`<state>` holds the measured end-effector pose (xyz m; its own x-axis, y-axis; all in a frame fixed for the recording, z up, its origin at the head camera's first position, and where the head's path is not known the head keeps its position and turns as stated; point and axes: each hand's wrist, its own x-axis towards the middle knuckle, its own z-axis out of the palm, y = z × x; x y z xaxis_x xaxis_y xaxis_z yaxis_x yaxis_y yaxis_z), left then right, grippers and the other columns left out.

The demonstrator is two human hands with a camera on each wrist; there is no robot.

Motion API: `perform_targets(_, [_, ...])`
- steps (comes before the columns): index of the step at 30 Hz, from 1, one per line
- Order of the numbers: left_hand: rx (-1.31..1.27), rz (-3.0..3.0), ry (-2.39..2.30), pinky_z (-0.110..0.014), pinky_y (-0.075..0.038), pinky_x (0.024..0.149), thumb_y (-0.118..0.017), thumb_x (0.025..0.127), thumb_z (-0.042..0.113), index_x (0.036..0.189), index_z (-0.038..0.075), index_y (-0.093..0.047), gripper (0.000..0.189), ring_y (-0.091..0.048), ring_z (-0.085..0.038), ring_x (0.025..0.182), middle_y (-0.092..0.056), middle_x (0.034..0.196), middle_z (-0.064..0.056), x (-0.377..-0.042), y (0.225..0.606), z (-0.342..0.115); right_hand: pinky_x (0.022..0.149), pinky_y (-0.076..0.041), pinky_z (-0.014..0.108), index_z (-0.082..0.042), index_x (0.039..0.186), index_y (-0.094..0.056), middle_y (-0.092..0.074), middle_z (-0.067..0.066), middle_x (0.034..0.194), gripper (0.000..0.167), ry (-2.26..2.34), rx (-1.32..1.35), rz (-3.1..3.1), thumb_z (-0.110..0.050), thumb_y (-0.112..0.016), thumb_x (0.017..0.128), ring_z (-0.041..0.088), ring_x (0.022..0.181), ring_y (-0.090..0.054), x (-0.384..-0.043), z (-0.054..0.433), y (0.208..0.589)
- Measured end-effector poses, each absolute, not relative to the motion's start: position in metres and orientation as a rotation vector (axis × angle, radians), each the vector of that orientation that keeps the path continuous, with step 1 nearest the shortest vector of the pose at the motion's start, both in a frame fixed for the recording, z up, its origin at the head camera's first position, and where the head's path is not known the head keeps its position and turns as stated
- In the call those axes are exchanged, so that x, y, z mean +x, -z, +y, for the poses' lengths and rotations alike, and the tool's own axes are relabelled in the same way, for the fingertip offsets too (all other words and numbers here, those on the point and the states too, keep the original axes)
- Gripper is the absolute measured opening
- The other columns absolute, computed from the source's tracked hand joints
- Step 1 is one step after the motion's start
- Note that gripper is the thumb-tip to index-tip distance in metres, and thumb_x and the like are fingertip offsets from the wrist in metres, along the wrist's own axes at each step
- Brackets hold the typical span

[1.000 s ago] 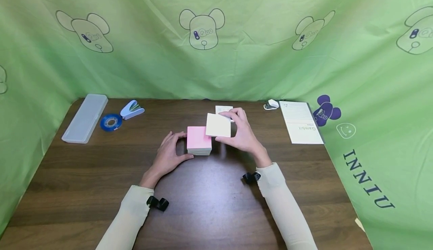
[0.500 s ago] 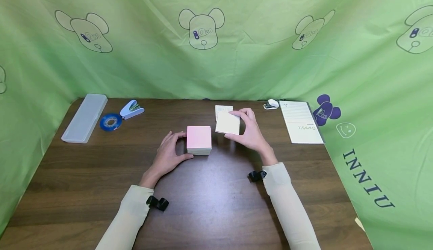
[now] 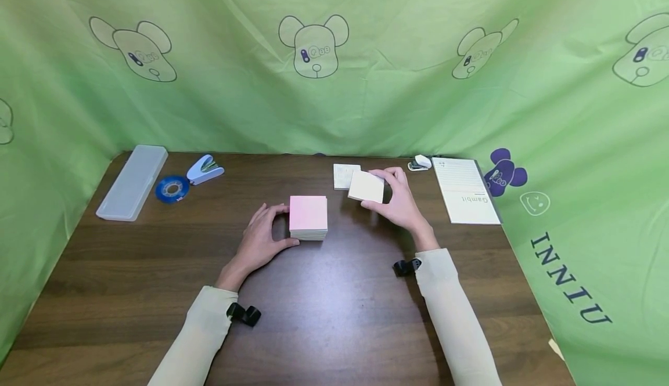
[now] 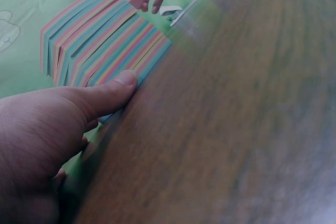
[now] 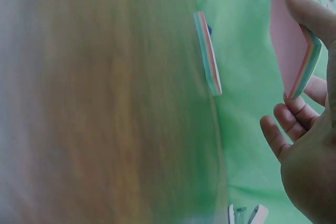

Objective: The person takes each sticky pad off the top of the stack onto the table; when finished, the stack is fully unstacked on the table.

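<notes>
At mid-table stands a stack of sticky note pads (image 3: pixel 308 213), pink on top. Its sides show many coloured layers in the left wrist view. My left hand (image 3: pixel 259 236) holds this stack at its left side, thumb on the near face and fingers at the far corner. To the right, my right hand (image 3: pixel 399 201) pinches a thin sticky note pad (image 3: pixel 366 186) between thumb and fingers, raised over the table. That pad is pale on top; the right wrist view shows a pink underside (image 5: pixel 287 45) and layered edges.
A small printed pad (image 3: pixel 342 178) lies behind the held one. Along the back right are a white mini stapler (image 3: pixel 420 162) and a lined notepad (image 3: pixel 465 193). At left lie a translucent case (image 3: pixel 132 183), a blue tape roll (image 3: pixel 161 190) and a light-blue stapler (image 3: pixel 200 171).
My right hand has carried the thin sticky note pad off the pink-topped stack, rightward and slightly back. The left hand has stayed on the stack.
</notes>
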<state>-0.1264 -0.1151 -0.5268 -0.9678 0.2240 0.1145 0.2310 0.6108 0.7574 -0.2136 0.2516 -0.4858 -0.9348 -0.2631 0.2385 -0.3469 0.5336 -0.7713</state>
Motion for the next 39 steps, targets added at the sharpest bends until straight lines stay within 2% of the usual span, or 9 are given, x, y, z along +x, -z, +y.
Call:
perform_targets(12, [-0.412, -2.799, 1.328, -0.052, -0.015, 0.141, -0.101, 0.083, 0.022, 0.152, 0.001, -0.054, 0.086, -0.051, -0.039, 0.153, -0.065, 0.152, -0.02, -0.127, 0.526, -0.114, 0.108, -0.041, 0.05, -0.007, 0.15, -0.064, -0.045, 0.02, 0.139, 0.077, -1.317, 0.39, -2.749, -0.022, -0.098, 0.083, 0.038, 0.127, -0.045, -0.224, 0.275, 0.494])
perform_targets(20, [-0.4, -2.814, 1.332, -0.053, -0.015, 0.14, -0.101, 0.084, 0.022, 0.153, 0.001, -0.054, 0.086, -0.05, -0.039, 0.154, -0.064, 0.153, -0.019, -0.127, 0.525, -0.113, 0.121, -0.036, 0.058, -0.005, 0.15, -0.063, -0.044, 0.024, 0.143, 0.076, -1.256, 0.302, -2.805, -0.021, -0.098, 0.084, 0.042, 0.14, -0.038, -0.231, 0.289, 0.499])
perform_targets(39, [-0.397, -2.81, 1.329, -0.053, -0.015, 0.14, -0.101, 0.083, 0.021, 0.153, 0.001, -0.054, 0.087, -0.05, -0.039, 0.154, -0.064, 0.153, -0.02, -0.127, 0.526, -0.115, 0.12, -0.04, 0.061, -0.002, 0.153, -0.061, -0.046, 0.025, 0.143, 0.082, -1.019, 0.32, -2.932, -0.027, -0.098, 0.084, 0.045, 0.138, -0.039, -0.253, 0.294, 0.506])
